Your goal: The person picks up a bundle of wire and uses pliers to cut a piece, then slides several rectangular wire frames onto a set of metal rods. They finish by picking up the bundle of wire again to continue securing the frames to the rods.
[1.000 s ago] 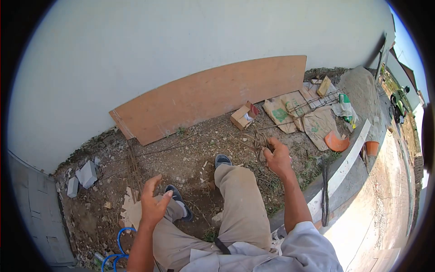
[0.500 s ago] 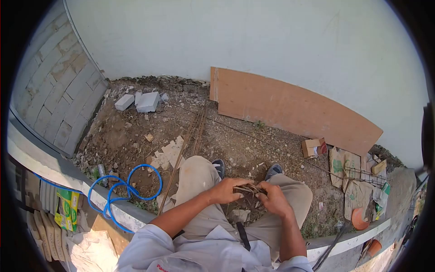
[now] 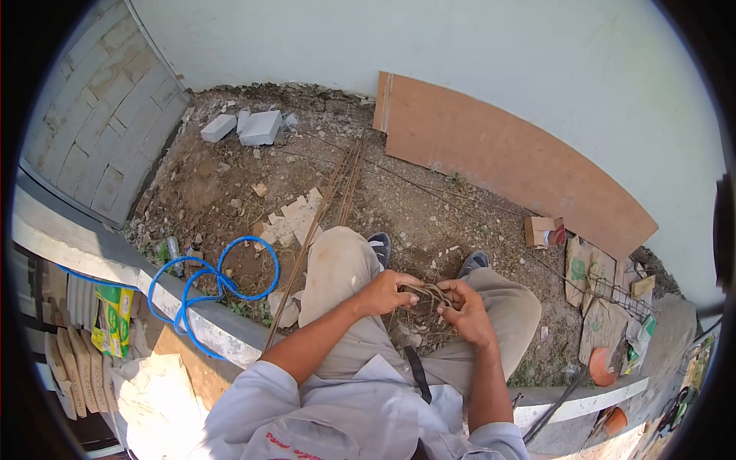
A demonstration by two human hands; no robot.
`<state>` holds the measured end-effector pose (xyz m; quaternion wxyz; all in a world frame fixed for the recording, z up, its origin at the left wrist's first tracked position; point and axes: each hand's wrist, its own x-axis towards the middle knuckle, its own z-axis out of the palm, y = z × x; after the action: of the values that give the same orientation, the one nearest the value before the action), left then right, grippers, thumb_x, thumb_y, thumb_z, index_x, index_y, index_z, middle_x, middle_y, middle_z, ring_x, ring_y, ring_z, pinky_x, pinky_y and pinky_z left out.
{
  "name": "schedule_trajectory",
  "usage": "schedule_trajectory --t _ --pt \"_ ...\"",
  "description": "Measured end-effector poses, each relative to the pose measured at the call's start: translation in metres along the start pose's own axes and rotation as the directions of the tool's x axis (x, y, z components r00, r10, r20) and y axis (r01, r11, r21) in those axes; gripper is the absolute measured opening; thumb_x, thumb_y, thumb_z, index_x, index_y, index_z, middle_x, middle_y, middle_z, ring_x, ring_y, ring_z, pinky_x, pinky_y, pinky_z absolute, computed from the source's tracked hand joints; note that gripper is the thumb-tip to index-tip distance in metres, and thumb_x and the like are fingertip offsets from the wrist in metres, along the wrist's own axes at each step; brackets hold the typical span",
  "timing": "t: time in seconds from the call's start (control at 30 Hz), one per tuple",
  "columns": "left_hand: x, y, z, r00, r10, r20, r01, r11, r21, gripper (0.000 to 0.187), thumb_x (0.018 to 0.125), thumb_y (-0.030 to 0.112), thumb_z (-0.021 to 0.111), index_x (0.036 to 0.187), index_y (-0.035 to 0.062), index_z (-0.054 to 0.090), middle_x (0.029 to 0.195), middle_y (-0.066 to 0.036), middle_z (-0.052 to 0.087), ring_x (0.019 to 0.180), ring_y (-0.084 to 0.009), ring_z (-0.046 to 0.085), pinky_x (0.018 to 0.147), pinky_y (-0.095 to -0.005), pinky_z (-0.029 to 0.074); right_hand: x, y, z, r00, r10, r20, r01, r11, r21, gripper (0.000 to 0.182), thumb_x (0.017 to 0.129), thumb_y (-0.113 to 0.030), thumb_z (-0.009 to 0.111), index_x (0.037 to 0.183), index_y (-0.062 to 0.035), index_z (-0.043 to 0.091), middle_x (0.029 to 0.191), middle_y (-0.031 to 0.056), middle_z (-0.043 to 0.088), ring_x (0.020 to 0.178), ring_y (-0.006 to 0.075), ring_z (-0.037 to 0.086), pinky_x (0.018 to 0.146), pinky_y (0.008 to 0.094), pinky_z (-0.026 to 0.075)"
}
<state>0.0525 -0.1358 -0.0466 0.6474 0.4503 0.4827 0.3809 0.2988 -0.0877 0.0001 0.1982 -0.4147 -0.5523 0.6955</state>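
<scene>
Sitting on the kerb, the person has both hands closed on a small bundle of wire (image 3: 426, 294) held over the lap between the knees. The left hand (image 3: 386, 292) pinches one end, the right hand (image 3: 465, 308) grips the other, fingers curled tight. The wire looks tangled or half-bent, so I'd judge the work barely begun. Long rods (image 3: 326, 207) lie untouched on the dirt ahead, a blue hose (image 3: 207, 287) coils beside the left knee.

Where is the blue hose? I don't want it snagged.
Head view, left side: the blue hose lies coiled over the concrete curb, left of the person's left knee.
</scene>
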Motion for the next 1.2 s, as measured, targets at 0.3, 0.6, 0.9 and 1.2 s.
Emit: schedule_trajectory --t 0.3,0.6,0.9,1.2 --pt "0.009 0.006 0.019 0.998 0.026 -0.057 -0.008 0.958 0.287 0.041 0.085 -0.002 0.070 0.125 0.0025 0.072 0.097 -0.013 0.077 0.080 -0.0159 0.071 0.075 -0.0339 0.056 0.005 0.024 0.002 0.956 -0.134 -0.262 -0.006 0.881 -0.473 0.044 0.082 0.015 0.065 0.123 -0.0010 0.063 0.102 0.0095 0.072 0.089 0.0140 0.068 0.081 0.0283 0.053" --pt "0.024 -0.011 0.012 0.963 -0.009 -0.268 -0.055 0.971 -0.232 0.034 0.095 -0.001 0.063 0.128 -0.0034 0.065 0.091 -0.007 0.070 0.066 -0.0097 0.059 0.059 -0.0289 0.051 0.013 0.051 -0.019 0.903 -0.056 -0.426 -0.190 0.837 -0.514 0.034 0.086 0.012 0.067 0.118 -0.0002 0.068 0.092 0.0124 0.074 0.077 0.0160 0.068 0.070 0.0290 0.053" --pt "0.013 -0.007 -0.006 0.975 0.006 -0.221 -0.129 0.830 -0.543 0.037 0.101 0.003 0.062 0.136 -0.0050 0.053 0.099 -0.009 0.069 0.075 -0.0117 0.064 0.068 -0.0286 0.056 0.018 0.043 -0.021 0.783 -0.096 -0.614 -0.003 0.987 -0.158 0.035 0.095 0.007 0.061 0.131 0.0068 0.061 0.089 0.0083 0.072 0.075 0.0139 0.066 0.069 0.0267 0.052" --pt "0.015 0.002 0.002 0.982 -0.014 -0.189 -0.071 0.898 -0.433 0.050 0.087 -0.002 0.078 0.131 -0.0018 0.055 0.105 -0.007 0.069 0.086 -0.0130 0.067 0.076 -0.0283 0.056 0.009 0.046 -0.029 0.778 -0.076 -0.623 0.176 0.979 0.101 0.024 0.099 0.004 0.062 0.123 0.0060 0.064 0.093 0.0084 0.072 0.075 0.0138 0.067 0.070 0.0267 0.054"
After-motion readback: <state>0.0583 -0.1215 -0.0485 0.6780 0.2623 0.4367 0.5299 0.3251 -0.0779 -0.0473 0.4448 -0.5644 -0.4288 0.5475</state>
